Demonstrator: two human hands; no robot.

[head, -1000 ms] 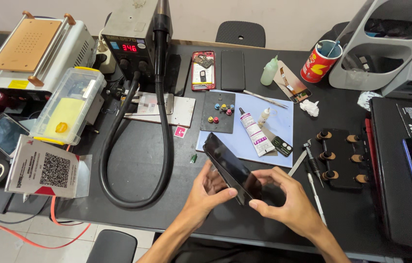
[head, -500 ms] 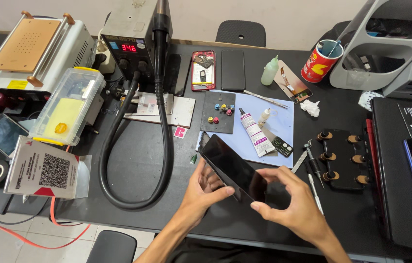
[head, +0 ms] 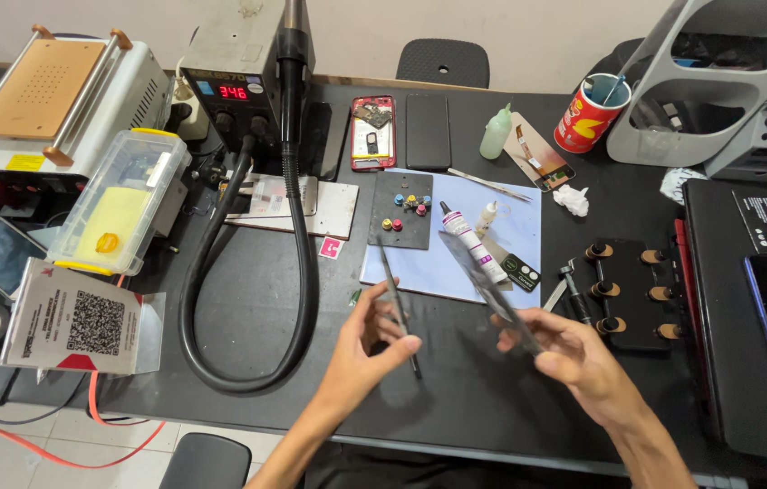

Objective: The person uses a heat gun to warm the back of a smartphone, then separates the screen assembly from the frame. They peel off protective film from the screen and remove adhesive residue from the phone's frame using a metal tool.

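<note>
My left hand (head: 361,349) pinches a thin dark flat piece (head: 399,308) that shows edge-on, running from above my fingers down to the black desk. My right hand (head: 574,362) grips the lower end of a translucent grey sheet (head: 487,281), tilted up and to the left over a pale blue mat (head: 442,272). The two pieces are a hand's width apart. Both hands hover above the front of the black desk (head: 265,299).
A hot-air station (head: 234,72) with a looping black hose (head: 306,272) stands at the back left, beside a heating plate machine (head: 48,100) and a clear plastic box (head: 120,213). An opened red phone (head: 372,131), a glue tube (head: 472,240), a red cup (head: 590,113) and a black knobbed jig (head: 623,290) lie around the mat.
The single dark panel held between both hands has come apart into two pieces. My left hand drew the dark piece left, while my right hand kept the translucent sheet on the right.
</note>
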